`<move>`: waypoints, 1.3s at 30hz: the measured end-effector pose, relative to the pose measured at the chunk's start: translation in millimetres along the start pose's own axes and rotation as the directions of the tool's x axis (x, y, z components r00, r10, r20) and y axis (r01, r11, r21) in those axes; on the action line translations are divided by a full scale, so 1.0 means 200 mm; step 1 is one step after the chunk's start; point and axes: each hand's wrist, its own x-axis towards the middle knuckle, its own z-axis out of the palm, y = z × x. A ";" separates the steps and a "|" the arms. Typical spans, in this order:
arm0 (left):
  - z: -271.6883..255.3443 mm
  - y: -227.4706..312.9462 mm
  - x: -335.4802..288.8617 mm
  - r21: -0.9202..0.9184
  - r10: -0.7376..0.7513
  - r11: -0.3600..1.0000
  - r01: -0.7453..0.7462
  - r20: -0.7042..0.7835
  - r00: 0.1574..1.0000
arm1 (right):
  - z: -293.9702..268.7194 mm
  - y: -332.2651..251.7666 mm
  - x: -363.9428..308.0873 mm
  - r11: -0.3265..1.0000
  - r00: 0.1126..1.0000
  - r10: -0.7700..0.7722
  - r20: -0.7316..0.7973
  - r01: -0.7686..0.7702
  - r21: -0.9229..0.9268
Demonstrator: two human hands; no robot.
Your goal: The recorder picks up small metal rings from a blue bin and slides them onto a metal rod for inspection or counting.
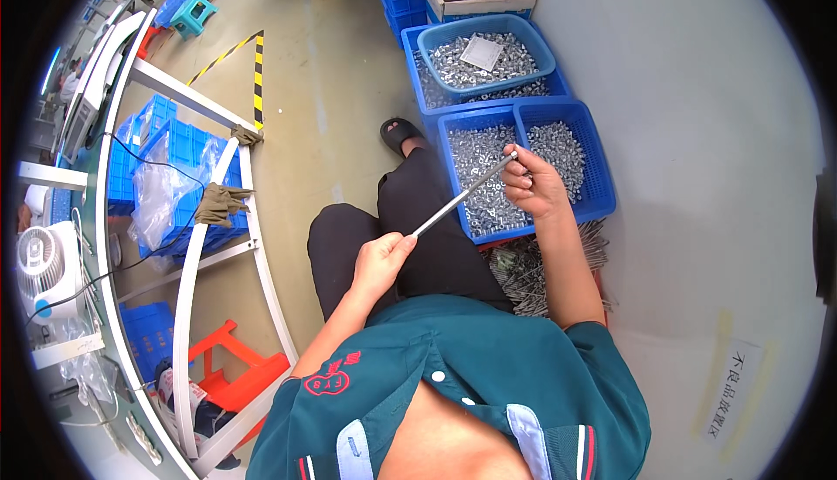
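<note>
A long thin metal rod (pixel 462 198) slants up to the right in front of my body. My left hand (pixel 382 264) is closed around its lower end. At the upper end, the fingers of my right hand (pixel 535 185) are pinched around the rod's tip; whether they also hold a small nut there is too small to tell. Below my right hand stands a blue divided basket (pixel 603 185) of small silvery metal parts, probably nuts (pixel 479 153). Many loose metal rods (pixel 532 284) lie in a heap beside my right forearm.
Behind the divided basket, a light-blue basket (pixel 547 66) of metal parts sits in a larger blue bin (pixel 413 48). A white wall (pixel 697 175) rises on the right. To the left are a white metal frame (pixel 183 323), a red stool (pixel 253 367) and a white fan (pixel 48 266).
</note>
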 end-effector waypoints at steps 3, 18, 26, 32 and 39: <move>0.00 0.00 0.01 0.024 0.005 1.000 -0.005 0.004 1.000 | 0.01 0.00 0.01 0.998 0.998 0.058 0.040 -0.059 0.011; 0.03 0.05 0.08 -0.182 0.027 0.983 -0.035 -0.043 0.999 | 0.17 0.16 0.00 0.816 0.940 -0.127 -0.317 -0.082 -0.572; 0.01 0.01 0.04 -0.121 -0.016 0.993 0.013 -0.028 0.999 | 0.02 0.08 0.00 0.964 0.964 -0.092 -0.251 0.022 -0.266; -0.02 -0.01 0.00 -0.001 -0.007 1.000 0.007 0.002 1.000 | -0.04 0.05 0.02 0.997 0.996 -0.077 -0.042 0.077 -0.008; 0.00 -0.01 -0.01 0.012 -0.011 1.000 0.011 0.008 1.000 | 0.03 0.05 0.02 0.998 1.000 -0.012 -0.026 0.011 -0.055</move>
